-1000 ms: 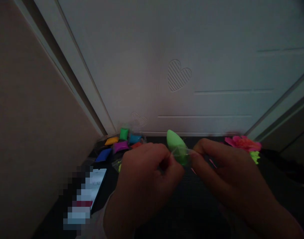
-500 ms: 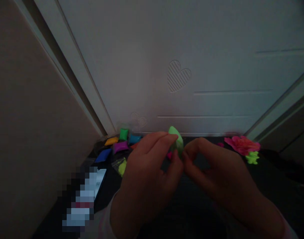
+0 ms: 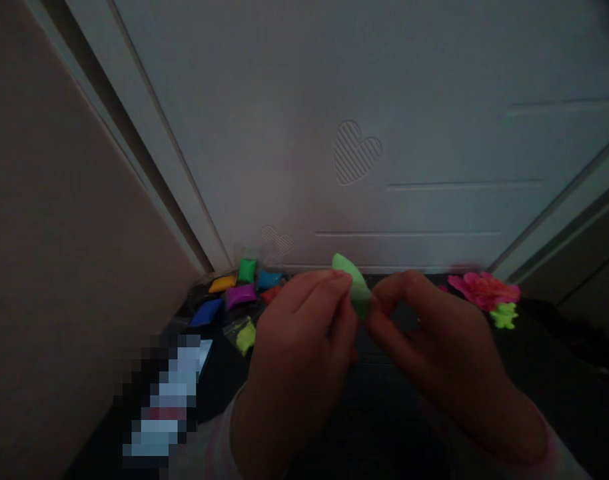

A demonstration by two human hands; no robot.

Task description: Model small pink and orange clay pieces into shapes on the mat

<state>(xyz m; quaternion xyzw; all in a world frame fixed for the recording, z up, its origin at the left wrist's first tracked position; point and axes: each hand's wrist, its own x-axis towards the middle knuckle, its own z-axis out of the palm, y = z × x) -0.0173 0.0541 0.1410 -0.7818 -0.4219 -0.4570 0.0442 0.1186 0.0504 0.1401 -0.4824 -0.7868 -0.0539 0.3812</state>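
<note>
A flat, leaf-shaped piece of light green modelling clay [image 3: 360, 293] is held upright between both hands, above the dark surface. My left hand [image 3: 304, 340] is closed on its left side, thumb and fingers pressed together near the middle. At the lower right edge of the clay, the thumb and forefinger of my right hand [image 3: 429, 340] pinch together. Fingers cover part of the piece. Behind the left hand, small packets of coloured clay lie close by, among them a purple packet [image 3: 241, 296] and a clear bag with yellow-green clay [image 3: 245, 336].
A white panel with embossed hearts [image 3: 357, 153] rises behind the dark surface [image 3: 374, 413]. At left lie a blue packet [image 3: 206, 312] and a phone-like device [image 3: 205, 353], partly pixelated. On the right are a pink flower shape [image 3: 485, 291] and a small yellow-green figure [image 3: 505, 315].
The green clay has tilted, its top leaning further left and more of its face showing. My left fingers have shifted slightly along it; the right hand stays at its edge.
</note>
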